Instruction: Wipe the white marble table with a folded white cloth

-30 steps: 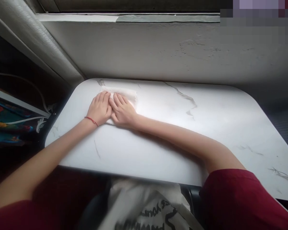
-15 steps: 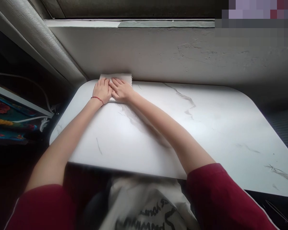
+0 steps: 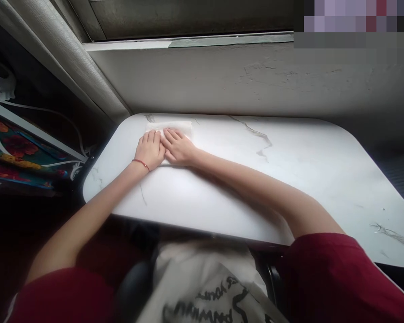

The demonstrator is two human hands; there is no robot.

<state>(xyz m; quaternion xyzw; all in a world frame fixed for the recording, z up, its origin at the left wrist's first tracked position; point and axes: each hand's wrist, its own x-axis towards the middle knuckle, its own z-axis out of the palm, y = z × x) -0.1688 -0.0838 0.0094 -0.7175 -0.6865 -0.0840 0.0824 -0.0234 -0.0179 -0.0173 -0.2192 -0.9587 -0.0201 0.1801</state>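
A folded white cloth [image 3: 170, 126] lies on the white marble-patterned tabletop [image 3: 309, 179], toward its back left part. My left hand [image 3: 150, 148] rests flat on the cloth's left side, fingers stretched forward; a thin red bracelet [image 3: 141, 163] circles that wrist. Beside it, my right hand [image 3: 179, 147] presses flat on the cloth, its fingertips close against the left hand. Both palms hide the middle of the cloth, and its far edge shows beyond the fingers.
A pale wall [image 3: 195, 80] with a ledge [image 3: 222, 41] stands behind the table. At the left are a curtain [image 3: 77, 63], a white metal rail [image 3: 37, 130], cables and flowered fabric [image 3: 20, 143]. A white printed fabric [image 3: 208, 278] shows below the table's front edge.
Both hands have drawn the cloth back from the table's far edge, toward me and slightly right. The far corner's grey veining now shows. The view has shifted a little.
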